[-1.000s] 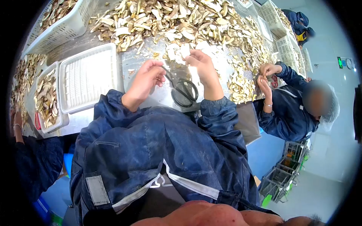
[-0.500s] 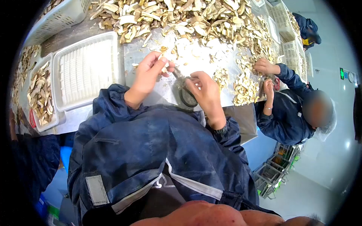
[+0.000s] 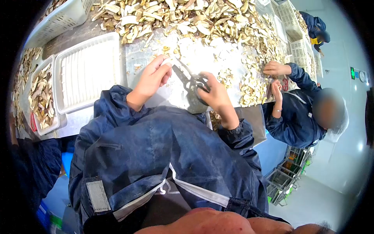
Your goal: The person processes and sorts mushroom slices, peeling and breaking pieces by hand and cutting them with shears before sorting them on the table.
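My left hand (image 3: 152,80) is closed in a pinch on a small pale slice of dried mushroom (image 3: 167,61), mostly covered by the fingers. Black-handled scissors (image 3: 197,80) are in my right hand (image 3: 216,94), with fingers through the loops. Their blades point up and left towards the slice, close to my left fingertips. Beyond both hands a large heap of dried mushroom slices (image 3: 202,26) covers the far part of the metal table (image 3: 136,58). Smaller pieces lie scattered under bright glare in front of it.
To the left sits a white ribbed tray (image 3: 86,76), beside a narrower tray (image 3: 53,64) with mushroom slices. A perforated basket (image 3: 62,23) stands at upper left. On the right, a co-worker's hands (image 3: 276,69) are at the mushrooms. More baskets (image 3: 300,50) line the far right.
My right hand with the scissors has shifted slightly up, and the handles look spread wider. My left hand has turned a little, its fingers more curled around the slice.
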Demonstrator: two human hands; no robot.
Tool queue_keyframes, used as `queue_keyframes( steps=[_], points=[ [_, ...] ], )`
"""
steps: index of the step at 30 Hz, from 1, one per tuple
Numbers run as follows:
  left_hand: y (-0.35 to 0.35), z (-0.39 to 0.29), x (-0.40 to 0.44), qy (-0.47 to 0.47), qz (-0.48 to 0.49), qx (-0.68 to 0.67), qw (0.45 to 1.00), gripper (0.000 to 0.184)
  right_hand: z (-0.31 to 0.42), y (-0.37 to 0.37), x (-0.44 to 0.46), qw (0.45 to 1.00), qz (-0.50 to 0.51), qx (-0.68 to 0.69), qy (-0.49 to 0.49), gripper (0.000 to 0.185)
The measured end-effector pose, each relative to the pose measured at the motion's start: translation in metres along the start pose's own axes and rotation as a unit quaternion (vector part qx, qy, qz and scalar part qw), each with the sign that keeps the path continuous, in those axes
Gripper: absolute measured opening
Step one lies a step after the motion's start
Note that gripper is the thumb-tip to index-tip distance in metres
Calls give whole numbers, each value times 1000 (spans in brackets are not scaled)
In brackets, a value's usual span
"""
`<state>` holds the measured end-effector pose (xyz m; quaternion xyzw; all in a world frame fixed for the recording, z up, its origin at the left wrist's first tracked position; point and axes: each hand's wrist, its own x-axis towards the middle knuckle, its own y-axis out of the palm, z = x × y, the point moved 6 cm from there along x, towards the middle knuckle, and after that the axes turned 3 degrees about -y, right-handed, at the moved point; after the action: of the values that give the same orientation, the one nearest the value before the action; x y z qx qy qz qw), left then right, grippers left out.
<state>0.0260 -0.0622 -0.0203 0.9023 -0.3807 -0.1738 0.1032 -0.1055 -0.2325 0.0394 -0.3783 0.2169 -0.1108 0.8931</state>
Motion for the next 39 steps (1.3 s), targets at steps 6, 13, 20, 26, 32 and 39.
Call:
queue_keyframes(
  steps=[6, 13, 20, 26, 32, 39],
  points=[
    [8, 6, 3, -26, 55, 1, 998, 22, -12, -7, -16, 984, -19, 176, -2, 58],
    [11, 8, 3, -12, 100, -12, 995, 24, -7, 5, -8, 992, 20, 124, -32, 63],
    [15, 5, -2, -47, 113, -6, 992, 22, 6, 6, -5, 995, 41, 78, -49, 49],
    [16, 8, -2, -91, 113, -7, 989, 22, 16, -3, -8, 995, 23, 8, -97, 44],
    [19, 9, -3, -122, 138, -53, 981, 23, 2, -1, -2, 991, -13, -56, -117, 42],
    [25, -8, -11, -140, 167, -157, 963, 21, 16, 5, 13, 985, -4, -141, -102, 42]
  ],
)
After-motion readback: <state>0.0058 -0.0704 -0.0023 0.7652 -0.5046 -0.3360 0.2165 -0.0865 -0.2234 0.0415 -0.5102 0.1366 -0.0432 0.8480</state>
